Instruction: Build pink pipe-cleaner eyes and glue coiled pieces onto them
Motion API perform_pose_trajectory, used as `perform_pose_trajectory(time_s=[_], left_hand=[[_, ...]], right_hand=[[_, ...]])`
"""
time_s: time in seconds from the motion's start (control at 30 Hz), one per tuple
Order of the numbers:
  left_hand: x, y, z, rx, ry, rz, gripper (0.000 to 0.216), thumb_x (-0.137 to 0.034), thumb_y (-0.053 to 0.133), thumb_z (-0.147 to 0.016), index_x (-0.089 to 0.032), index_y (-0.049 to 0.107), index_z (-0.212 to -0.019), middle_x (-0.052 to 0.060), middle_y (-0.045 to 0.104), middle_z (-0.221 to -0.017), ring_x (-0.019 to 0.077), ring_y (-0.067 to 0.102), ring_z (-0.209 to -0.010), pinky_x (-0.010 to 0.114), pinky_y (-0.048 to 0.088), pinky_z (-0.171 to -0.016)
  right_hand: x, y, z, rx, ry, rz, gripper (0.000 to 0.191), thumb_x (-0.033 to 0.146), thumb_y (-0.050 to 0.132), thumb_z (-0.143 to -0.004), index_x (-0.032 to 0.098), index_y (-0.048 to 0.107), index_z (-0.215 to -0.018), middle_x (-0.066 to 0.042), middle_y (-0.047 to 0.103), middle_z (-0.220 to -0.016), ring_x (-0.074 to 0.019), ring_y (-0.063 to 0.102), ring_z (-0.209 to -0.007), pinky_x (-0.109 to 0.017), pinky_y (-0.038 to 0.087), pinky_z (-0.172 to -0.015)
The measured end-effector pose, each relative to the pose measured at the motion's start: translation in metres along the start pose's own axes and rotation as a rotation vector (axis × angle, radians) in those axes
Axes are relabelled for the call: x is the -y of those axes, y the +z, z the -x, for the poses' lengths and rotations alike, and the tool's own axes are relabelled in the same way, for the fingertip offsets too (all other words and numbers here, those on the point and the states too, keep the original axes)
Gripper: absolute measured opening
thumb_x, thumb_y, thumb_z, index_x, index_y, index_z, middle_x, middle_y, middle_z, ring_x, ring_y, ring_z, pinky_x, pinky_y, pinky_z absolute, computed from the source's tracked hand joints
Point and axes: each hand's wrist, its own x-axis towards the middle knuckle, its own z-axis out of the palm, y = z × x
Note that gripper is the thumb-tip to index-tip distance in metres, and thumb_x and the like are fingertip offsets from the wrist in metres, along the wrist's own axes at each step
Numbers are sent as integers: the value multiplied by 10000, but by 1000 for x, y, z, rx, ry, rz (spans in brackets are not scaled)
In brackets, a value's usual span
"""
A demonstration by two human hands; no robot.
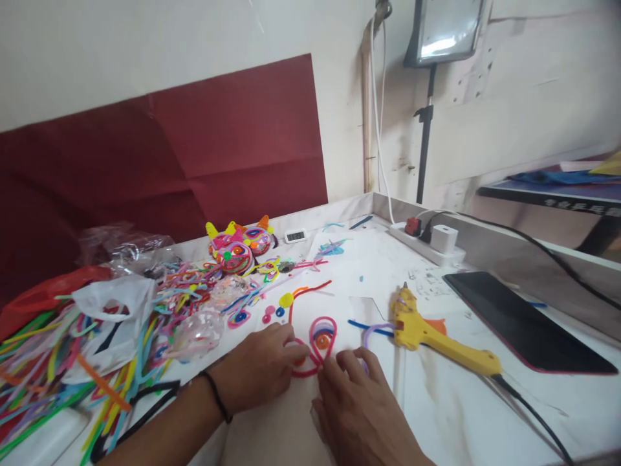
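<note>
Pink-red pipe cleaner [334,329] is bent into two loops on the white table, one upright and one out to the left. My left hand [264,364], with a black band at the wrist, has its fingers closed on the left loop and partly covers it. At the point where the loops meet, my right hand [352,398] pinches the pipe cleaner; its thumb is mostly hidden. Inside the upright loop shows an orange eye-shaped piece [322,340] with a purple and white rim. A lilac pipe cleaner [367,333] curves just beyond my right fingers.
To the right lie a yellow glue gun [444,346], a dark tablet-like slab [524,323] and a power strip [429,246]. Many coloured pipe cleaners [48,362] and plastic bags heap up at the left. Colourful decorated round figures [235,252] and a small digital clock [295,236] stand behind.
</note>
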Motion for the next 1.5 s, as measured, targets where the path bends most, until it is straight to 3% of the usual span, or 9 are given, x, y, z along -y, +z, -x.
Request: perform_pose_trajectory(time_s=[0.3, 0.63, 0.87, 1.07, 1.5], left_hand=[[-6, 1, 2, -6, -59, 52, 321, -102, 477, -788, -263, 567, -1051, 38, 565, -964, 177, 528, -871, 287, 456, -756], [-7, 6, 4, -8, -79, 14, 221, -136, 479, -820, -255, 558, -989, 34, 546, -951, 178, 519, -879, 281, 456, -758], [-1, 6, 2, -11, -61, 45, 278, -145, 516, -774, -285, 554, -1011, 27, 542, -949, 189, 524, -856, 292, 466, -718], [5, 8, 2, -31, -44, 141, 292, -116, 485, -776, -292, 572, -993, 15, 559, -941, 179, 534, -856, 286, 475, -720], [15, 22, 5, -117, -72, 329, 609, -119, 490, -754, -350, 399, -1311, 4, 584, -1156, 210, 548, -1041, 395, 503, -883]], right_hand=[[3, 20, 7, 30, 12, 7, 271, 416, 667, -791, 171, 648, -905, -70, 605, -861, -252, 500, -852, -496, 319, -867], [-5, 12, 7, 16, -54, 14, 180, 357, 655, -817, 190, 639, -881, -45, 614, -849, -230, 511, -832, -459, 353, -846], [-6, 19, 10, -62, -61, 21, 172, 331, 553, -877, 177, 627, -861, -65, 632, -898, -235, 511, -840, -456, 371, -831], [-7, 14, 9, -47, -60, 43, 143, 295, 533, -883, 187, 617, -842, -39, 631, -912, -224, 515, -872, -438, 358, -851], [-9, 13, 11, -34, -74, 131, 232, 371, 490, -907, 200, 631, -840, -23, 633, -855, -198, 543, -843, -422, 356, -900]])
